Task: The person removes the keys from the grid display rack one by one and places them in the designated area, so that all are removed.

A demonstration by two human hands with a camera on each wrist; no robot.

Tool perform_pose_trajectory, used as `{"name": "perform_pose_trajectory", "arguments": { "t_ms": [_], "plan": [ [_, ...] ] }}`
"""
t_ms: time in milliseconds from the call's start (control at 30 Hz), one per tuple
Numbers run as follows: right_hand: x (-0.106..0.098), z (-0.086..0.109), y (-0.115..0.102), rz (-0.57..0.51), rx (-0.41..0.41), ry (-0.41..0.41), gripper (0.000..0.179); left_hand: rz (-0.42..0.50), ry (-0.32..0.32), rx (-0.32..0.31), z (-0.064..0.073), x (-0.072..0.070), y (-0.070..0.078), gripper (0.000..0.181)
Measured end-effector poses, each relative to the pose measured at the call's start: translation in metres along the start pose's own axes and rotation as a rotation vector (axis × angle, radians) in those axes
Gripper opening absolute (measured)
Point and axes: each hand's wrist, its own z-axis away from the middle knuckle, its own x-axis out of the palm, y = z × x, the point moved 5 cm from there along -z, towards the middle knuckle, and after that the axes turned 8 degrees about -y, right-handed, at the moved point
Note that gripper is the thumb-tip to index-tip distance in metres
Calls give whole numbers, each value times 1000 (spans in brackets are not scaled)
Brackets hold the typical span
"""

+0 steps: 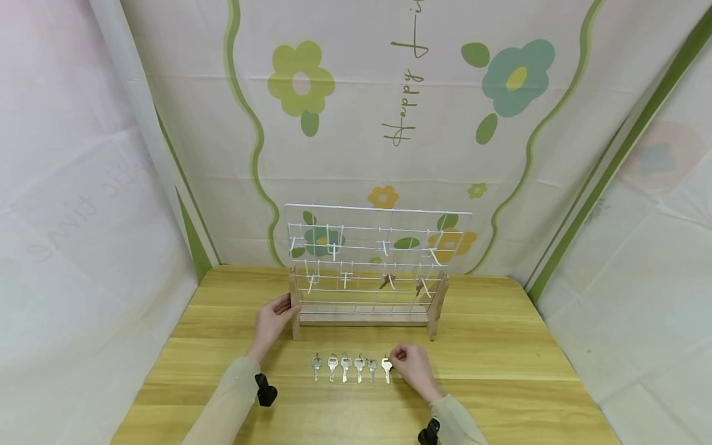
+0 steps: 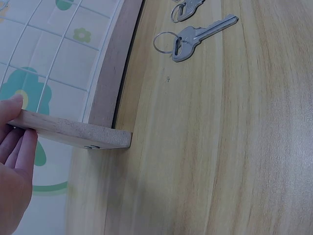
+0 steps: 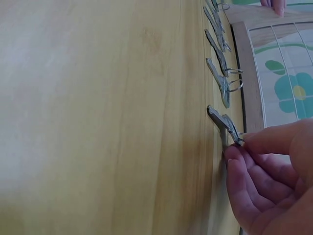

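Observation:
A white wire rack (image 1: 378, 211) with hooks stands on wooden side pieces. My left hand (image 1: 271, 321) grips its left wooden upright (image 1: 295, 318), thumb on one face and fingers on the other, as the left wrist view shows. In front of the rack several silver keys (image 1: 346, 369) with small rings lie in a row. At the row's right end, my right hand (image 1: 413, 368) pinches the ring of the last key (image 1: 386, 367) between thumb and forefinger. The right wrist view shows that key (image 3: 225, 125) tilted, its ring end at the fingertips.
Two darker keys hang on the lower hooks at the rack's right, one key (image 1: 387, 281) left of the other key (image 1: 419, 286). Upper hooks (image 1: 384, 247) jut toward me. A wooden table (image 1: 500, 371) lies beneath, with a flower-printed cloth (image 1: 345, 154) behind it.

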Motion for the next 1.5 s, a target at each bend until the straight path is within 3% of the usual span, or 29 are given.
{"name": "perform_pose_trajectory", "arguments": {
  "t_ms": [1033,1500],
  "plan": [
    [0,3,-8,68,-54,13,12,-19,-7,26,1,0,3,49],
    [2,5,-7,79,-50,-29,9,-24,-1,31,2,1,3,49]
  ]
}}
